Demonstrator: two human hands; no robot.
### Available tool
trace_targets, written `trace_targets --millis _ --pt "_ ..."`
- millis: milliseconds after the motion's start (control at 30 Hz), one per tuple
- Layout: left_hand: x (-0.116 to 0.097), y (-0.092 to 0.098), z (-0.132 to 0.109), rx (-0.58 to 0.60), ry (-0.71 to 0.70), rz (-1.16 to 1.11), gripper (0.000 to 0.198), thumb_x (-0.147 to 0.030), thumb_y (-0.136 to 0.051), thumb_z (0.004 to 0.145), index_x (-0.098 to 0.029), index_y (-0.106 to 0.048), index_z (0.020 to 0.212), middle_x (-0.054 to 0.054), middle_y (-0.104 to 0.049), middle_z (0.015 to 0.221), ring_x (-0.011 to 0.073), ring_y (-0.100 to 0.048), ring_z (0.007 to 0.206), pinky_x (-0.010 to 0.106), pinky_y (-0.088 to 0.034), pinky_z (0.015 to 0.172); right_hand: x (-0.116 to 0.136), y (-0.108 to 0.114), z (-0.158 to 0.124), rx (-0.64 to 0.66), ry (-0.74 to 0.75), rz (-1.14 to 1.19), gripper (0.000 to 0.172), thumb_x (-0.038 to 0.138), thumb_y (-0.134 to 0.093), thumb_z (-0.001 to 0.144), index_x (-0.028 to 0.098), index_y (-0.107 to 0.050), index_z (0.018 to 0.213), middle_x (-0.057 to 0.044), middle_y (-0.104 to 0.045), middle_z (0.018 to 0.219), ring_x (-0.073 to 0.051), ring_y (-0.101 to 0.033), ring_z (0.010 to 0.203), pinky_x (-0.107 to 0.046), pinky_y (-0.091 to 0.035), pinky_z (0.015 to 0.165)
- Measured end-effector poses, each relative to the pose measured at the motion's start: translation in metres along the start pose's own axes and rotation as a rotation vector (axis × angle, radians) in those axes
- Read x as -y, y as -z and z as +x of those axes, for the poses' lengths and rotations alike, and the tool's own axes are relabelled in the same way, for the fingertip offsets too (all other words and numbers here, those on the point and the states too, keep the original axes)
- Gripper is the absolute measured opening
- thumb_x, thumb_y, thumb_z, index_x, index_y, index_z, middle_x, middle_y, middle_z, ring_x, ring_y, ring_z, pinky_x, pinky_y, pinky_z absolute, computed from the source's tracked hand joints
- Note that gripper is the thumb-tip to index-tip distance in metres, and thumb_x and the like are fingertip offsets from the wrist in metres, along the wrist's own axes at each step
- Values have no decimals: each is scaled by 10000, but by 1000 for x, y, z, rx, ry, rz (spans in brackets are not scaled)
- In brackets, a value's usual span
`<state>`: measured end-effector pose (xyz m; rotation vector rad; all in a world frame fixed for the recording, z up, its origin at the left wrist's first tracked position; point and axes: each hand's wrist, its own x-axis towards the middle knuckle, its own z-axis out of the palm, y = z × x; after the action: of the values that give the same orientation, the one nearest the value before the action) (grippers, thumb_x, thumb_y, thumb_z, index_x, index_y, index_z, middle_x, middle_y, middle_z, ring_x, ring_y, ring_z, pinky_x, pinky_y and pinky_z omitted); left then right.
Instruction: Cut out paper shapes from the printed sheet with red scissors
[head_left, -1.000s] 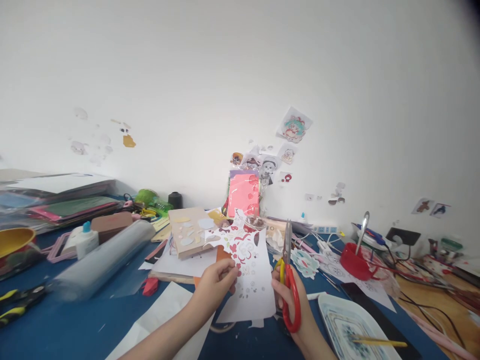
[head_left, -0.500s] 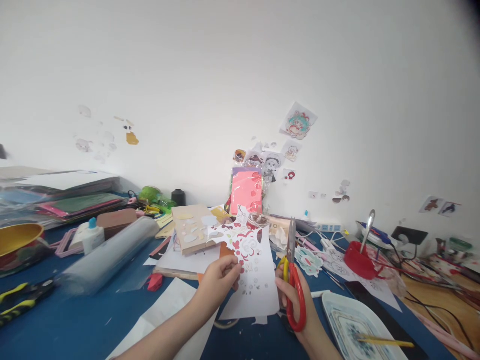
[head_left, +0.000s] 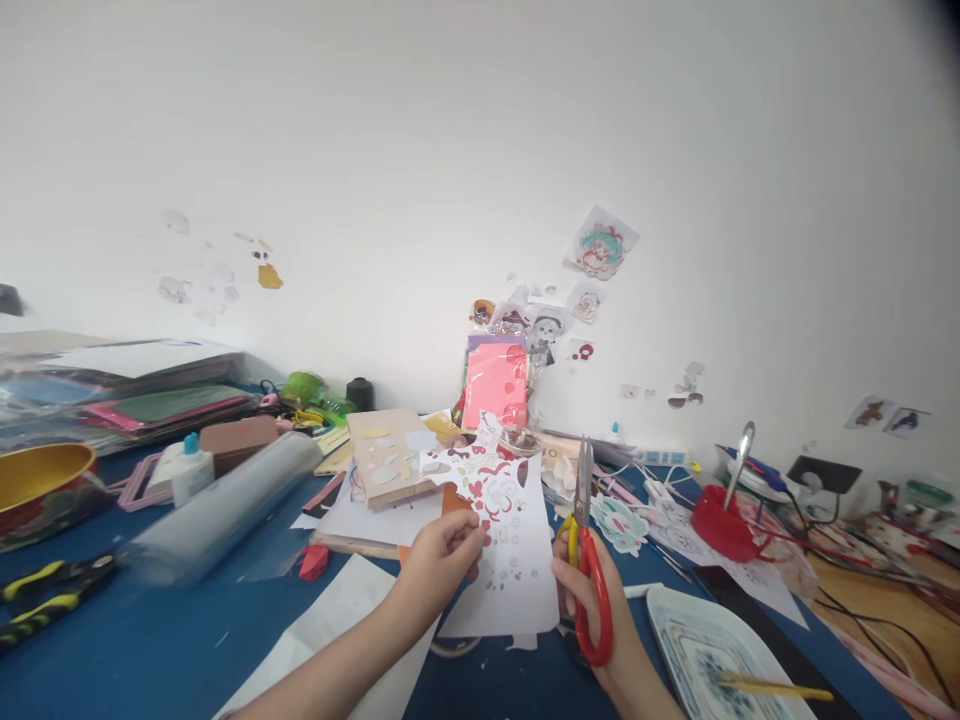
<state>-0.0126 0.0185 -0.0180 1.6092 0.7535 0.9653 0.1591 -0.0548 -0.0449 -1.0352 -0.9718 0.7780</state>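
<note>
Blue worktop [head_left: 150,650] below a white wall, crowded with craft scraps. Left hand [head_left: 439,560] pinches the left edge of a printed sheet [head_left: 517,570] of red motifs, raised near centre. Right hand [head_left: 616,628] is curled through the handles of red scissors [head_left: 587,545], blades together and pointing up just right of the sheet. Gripped at one edge only, the sheet may sag or tear, so a cut could stray into a motif. The right wrist could brush the paint palette [head_left: 686,640] nearby.
</note>
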Motion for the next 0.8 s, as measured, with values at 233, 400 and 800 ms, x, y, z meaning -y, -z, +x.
trace_targets --millis 233,400,800 --pt "-2 -1 -1 -8 -8 6 239 -393 -510 737 -184 -475 626 -66 -435 483 105 -478 448 220 -373 493 4 -3 -1 -9 0 -2 347 386 -723 617 204 -471 768 86 -508 586 -3 -329 307 -118 -266 290" --pt "-2 -1 -2 18 -19 1 246 -398 -489 759 -185 -479 636 -63 -447 484 106 -482 446 220 -373 492 3 1 0 -33 -4 -24 329 372 -714 637 206 -463 771 77 -529 624 0 -343 314 -116 -262 299" --pt "-4 0 -3 24 -26 58 241 -395 -472 763 -190 -463 636 -65 -433 485 111 -485 454 221 -359 502 5 -2 -1 -24 -15 -25 366 385 -729 609 197 -452 758 82 -501 606 6 -335 320 -100 -260 286"
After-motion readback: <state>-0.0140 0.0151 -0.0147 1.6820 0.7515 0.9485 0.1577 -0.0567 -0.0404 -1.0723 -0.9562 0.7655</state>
